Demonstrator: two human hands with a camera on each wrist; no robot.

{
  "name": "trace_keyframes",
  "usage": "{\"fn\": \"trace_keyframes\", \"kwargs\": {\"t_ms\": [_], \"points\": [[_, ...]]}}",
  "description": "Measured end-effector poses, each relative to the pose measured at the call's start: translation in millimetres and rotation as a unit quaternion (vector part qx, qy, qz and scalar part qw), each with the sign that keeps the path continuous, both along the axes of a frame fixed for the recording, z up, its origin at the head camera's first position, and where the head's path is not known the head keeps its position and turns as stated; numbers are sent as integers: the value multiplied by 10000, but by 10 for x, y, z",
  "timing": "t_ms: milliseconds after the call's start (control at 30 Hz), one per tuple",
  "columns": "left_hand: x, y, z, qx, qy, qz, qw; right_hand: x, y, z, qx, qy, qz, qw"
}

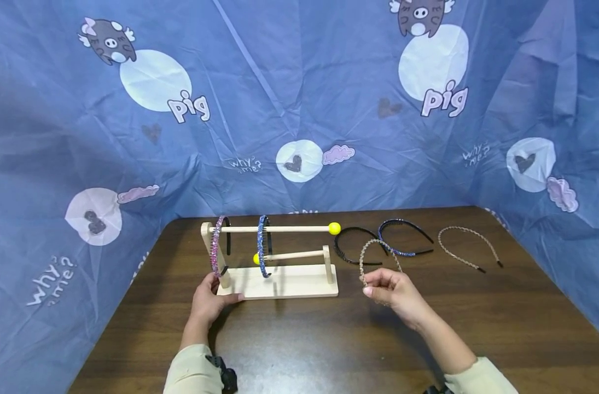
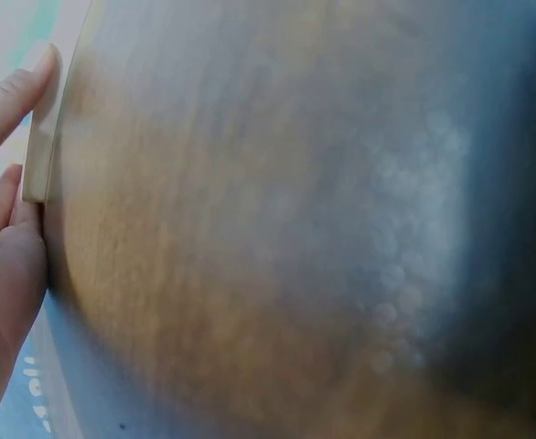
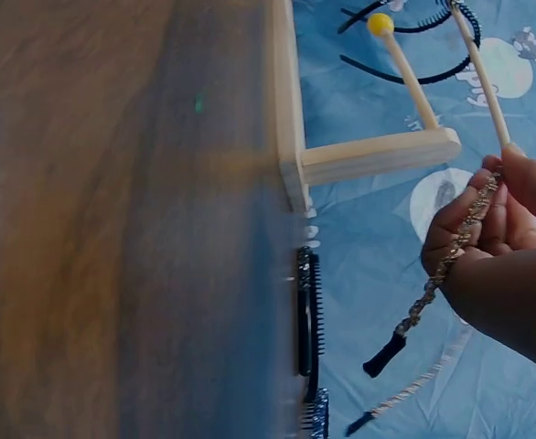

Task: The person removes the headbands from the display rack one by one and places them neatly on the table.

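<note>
My left hand (image 1: 205, 303) grips the left end of a pale wooden stand (image 1: 289, 283), thumb along the front edge of its base. The left wrist view shows the thumb (image 2: 16, 96) on that base too. On the stand's upper rod hang a pink jewelled headband (image 1: 214, 249), by the left post, and a blue jewelled headband (image 1: 261, 241) further along. Right of the stand, my right hand (image 1: 400, 295) pinches a beige braided headband (image 1: 361, 261), raised with its arch upward. One black-tipped end of this band (image 3: 433, 285) hangs free in the right wrist view.
On the brown table (image 1: 299, 339), behind and right of my right hand, lie a black headband (image 1: 339, 249), a blue jewelled headband (image 1: 382, 232) and another beige braided headband (image 1: 460, 228). Yellow balls (image 1: 334, 229) cap the stand's rods. A blue printed cloth (image 1: 260, 71) hangs around the table.
</note>
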State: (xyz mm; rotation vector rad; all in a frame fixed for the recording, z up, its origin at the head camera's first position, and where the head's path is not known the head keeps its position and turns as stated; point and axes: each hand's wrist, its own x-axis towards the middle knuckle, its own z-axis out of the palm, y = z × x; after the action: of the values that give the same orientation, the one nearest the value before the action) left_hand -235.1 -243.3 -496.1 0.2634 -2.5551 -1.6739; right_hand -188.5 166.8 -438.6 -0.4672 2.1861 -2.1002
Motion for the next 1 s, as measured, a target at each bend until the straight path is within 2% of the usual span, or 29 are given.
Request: {"fn": "trace_keyframes", "kwargs": {"t_ms": [200, 500, 1000], "points": [[15, -10, -5, -3, -20, 13, 10000, 3, 15, -52, 597, -367, 569, 9959], [16, -10, -3, -14, -75, 10, 10000, -36, 52, -122, 912, -674, 1160, 9867], [-5, -6, 20, 71, -148, -5, 9999, -210, -22, -256, 1243, -1067, 1428, 9761]]}}
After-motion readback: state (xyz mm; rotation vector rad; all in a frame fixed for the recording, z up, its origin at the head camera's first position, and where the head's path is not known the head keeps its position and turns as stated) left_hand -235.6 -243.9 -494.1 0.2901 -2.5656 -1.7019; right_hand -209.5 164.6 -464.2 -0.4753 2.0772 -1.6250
